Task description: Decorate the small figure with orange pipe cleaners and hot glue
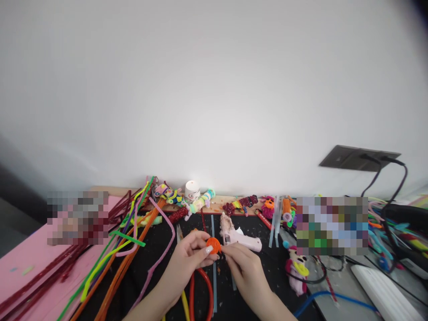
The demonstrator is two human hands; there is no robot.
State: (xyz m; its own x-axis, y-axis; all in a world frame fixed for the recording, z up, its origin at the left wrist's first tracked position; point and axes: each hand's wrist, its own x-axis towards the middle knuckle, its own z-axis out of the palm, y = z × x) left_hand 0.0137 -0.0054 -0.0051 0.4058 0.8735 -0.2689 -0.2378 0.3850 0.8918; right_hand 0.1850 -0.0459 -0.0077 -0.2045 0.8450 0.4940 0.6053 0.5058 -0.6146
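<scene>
My left hand (187, 261) and my right hand (244, 267) meet over a black mat (157, 267), fingers pinched from both sides on a small orange coiled pipe-cleaner disc (214, 244). An orange-red pipe cleaner (209, 290) loops down from the disc between my wrists. Just behind my right hand lies a pale pink glue gun (239, 238).
Long pipe cleaners (113, 263) in several colours fan out on the left over a pink sheet (23, 263). Small pipe-cleaner figures (200, 203), a white jar (192, 191) and clear glue sticks (273, 227) line the back. Black cables (388, 196) run from a wall socket at right.
</scene>
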